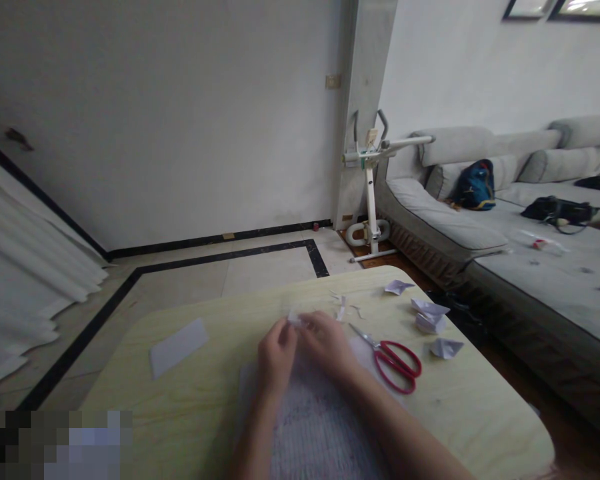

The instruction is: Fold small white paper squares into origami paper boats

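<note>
My left hand [277, 355] and my right hand [326, 341] meet over the middle of the table, both closed on one small piece of white paper [294, 319]. The paper is blurred and mostly covered by my fingers, so its exact shape is hard to make out. Beneath my forearms lies a large sheet with lines of writing [320, 427]. Red-handled scissors [397, 365] rest just right of my right hand, blades pointing to the far left. Thin paper scraps [341, 308] are scattered beyond my right hand.
Several folded paper shapes [430, 315] stand along the right side of the pale wooden table [200, 413]. A blank white paper rectangle [179, 348] lies at left. Past the table are a grey sofa [450, 227] and a white exercise machine [371, 193].
</note>
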Available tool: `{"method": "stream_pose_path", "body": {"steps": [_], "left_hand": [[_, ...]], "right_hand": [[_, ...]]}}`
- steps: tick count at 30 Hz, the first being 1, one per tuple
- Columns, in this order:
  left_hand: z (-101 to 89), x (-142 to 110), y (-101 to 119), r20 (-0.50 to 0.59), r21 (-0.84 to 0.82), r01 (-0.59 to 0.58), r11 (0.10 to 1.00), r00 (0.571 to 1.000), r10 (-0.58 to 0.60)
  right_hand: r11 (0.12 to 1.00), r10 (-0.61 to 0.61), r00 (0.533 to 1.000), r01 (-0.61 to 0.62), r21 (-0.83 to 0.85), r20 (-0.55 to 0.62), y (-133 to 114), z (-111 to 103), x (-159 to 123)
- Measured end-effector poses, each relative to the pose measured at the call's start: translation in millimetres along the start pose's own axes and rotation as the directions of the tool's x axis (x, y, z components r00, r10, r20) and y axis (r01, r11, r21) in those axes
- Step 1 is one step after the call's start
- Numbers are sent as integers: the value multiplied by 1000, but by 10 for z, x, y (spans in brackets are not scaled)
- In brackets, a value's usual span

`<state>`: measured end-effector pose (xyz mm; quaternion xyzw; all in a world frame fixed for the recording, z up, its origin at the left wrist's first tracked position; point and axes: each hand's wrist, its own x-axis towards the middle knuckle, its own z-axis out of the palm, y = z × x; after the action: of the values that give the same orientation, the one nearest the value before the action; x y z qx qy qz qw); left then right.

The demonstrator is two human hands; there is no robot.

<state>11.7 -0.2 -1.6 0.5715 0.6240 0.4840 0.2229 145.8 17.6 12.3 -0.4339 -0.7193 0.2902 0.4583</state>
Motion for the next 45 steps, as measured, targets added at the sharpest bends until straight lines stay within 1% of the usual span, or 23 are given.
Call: {"method": "stream_pose_path", "body": {"steps": [5,7,10,13,18,20,24,27,32,40,42,45], "left_hand": [[18,0,-9,36,29,-58,998,998,57],[23,3,-17,19,45,-66,997,998,65],[27,7,-33,-11,38,-87,995,996,88],[27,6,-33,-9,30,-108,994,994,109],[27,-2,2,-17,91,-171,981,985,173],[29,-6,13,-37,103,-161,981,985,166],[26,-17,27,-64,126,-105,987,992,113],[14,-23,36,-60,153,-81,985,994,91],[-4,-24,44,-58,143,-51,988,997,60],[21,-20,1,23,268,-154,951,988,154],[24,-21,-2,42,282,-160,946,987,155],[23,-24,3,37,294,-143,945,990,139]], "right_hand": [[1000,-6,998,8,29,-65,18,14,-3],[999,-12,997,15,45,-75,16,15,-2],[998,-12,998,15,55,-67,4,5,1],[998,-30,999,32,59,-40,-5,-6,5],[997,-17,999,21,79,-48,21,3,13],[996,-11,999,15,88,-47,28,7,15],[995,-7,999,12,104,-44,20,5,17],[995,-8,1000,11,101,-31,16,7,18],[995,-10,999,14,97,-36,19,18,12],[997,20,1000,-18,72,-22,20,40,10],[997,23,1000,-22,67,-17,24,52,8],[998,12,1000,-11,60,-17,32,65,7]]}}
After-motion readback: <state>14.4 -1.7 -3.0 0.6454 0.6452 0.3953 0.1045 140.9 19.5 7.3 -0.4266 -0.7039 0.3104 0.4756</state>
